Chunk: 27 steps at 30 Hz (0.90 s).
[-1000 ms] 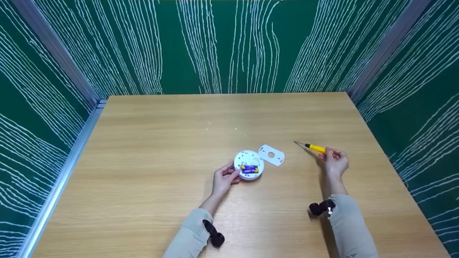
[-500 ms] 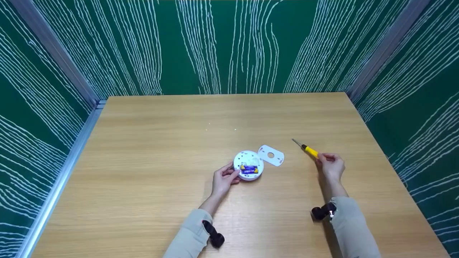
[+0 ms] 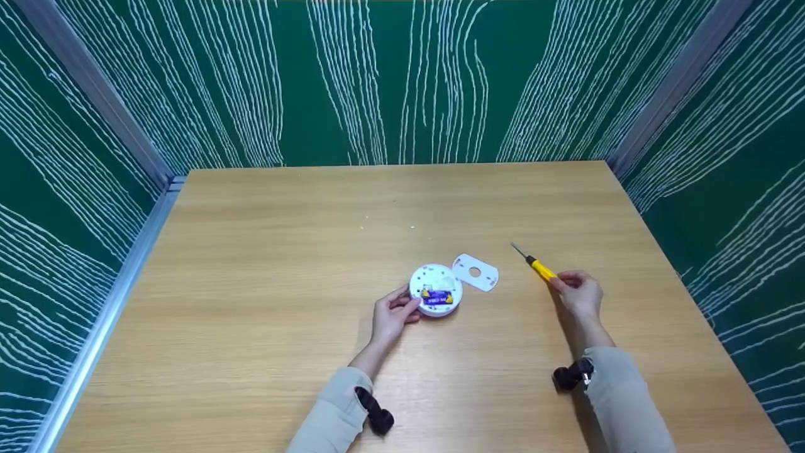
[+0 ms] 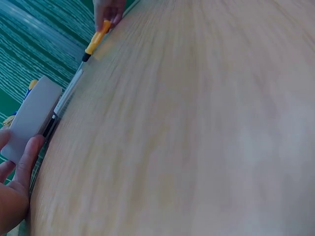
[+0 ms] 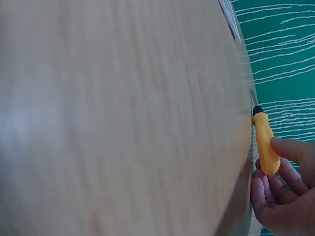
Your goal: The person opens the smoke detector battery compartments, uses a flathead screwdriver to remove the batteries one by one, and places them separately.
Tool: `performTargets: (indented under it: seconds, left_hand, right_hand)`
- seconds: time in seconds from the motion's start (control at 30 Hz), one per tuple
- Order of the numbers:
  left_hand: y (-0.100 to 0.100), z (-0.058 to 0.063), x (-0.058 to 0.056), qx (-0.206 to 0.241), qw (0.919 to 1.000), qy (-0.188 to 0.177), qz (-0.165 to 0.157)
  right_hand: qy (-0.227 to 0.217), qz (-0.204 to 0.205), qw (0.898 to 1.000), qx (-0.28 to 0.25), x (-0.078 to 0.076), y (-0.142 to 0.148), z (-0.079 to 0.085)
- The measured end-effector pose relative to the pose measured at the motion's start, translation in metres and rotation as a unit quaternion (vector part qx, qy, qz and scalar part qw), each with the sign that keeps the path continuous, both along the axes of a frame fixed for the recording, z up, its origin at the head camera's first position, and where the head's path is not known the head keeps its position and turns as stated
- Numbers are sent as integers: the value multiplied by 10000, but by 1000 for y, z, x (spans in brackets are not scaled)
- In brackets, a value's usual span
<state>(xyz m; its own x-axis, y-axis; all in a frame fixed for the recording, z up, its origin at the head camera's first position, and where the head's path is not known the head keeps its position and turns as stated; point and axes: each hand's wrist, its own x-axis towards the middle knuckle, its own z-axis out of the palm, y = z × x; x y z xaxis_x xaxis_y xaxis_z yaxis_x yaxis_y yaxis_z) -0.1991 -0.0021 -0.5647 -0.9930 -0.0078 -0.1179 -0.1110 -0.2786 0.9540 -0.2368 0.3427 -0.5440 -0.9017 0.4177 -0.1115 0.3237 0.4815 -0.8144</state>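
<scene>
My left hand [image 3: 391, 316] grips the left edge of a round white device [image 3: 434, 277] that looks like a smoke alarm, thumb on its upper rim. Its back faces up, showing purple-and-yellow batteries [image 3: 438, 297] in the lower half. A flat white mounting plate [image 3: 484, 279] with a round central hole lies at the device's upper right. Off to the right, my right hand [image 3: 582, 296] pinches the handle end of a yellow screwdriver [image 3: 542, 270]. Its thin shaft points away and to the left. In the right wrist view, thumb and fingers touch the yellow handle [image 5: 266, 145].
The wooden table [image 3: 283, 264] has several tiny white bits beyond the device. Green walls with white wavy lines [image 3: 346, 82] stand behind and at both sides. A metal rail [image 3: 107, 321] runs along the left edge. Each wrist wears a black camera [image 3: 378, 418].
My right hand has shifted slightly left and toward me, and the screwdriver has turned so its tip points more steeply away. The left hand and the round device stay in place.
</scene>
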Motion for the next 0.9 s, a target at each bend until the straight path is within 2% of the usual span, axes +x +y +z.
performTargets:
  seconds: [0.17, 0.5, 0.9]
  left_hand:
    - [0, -1, 0, -23, 10000, 13, -14]
    - [1, -3, 0, -26, 9999, 134, 6]
    - [2, -3, -1, 37, 10000, 9, 65]
  right_hand:
    - [-45, 167, 9998, 106, 1, 0, 1]
    - [230, 447, 9970, 585, 5, -1, 0]
    - [27, 557, 9983, 196, 11, -3, 8]
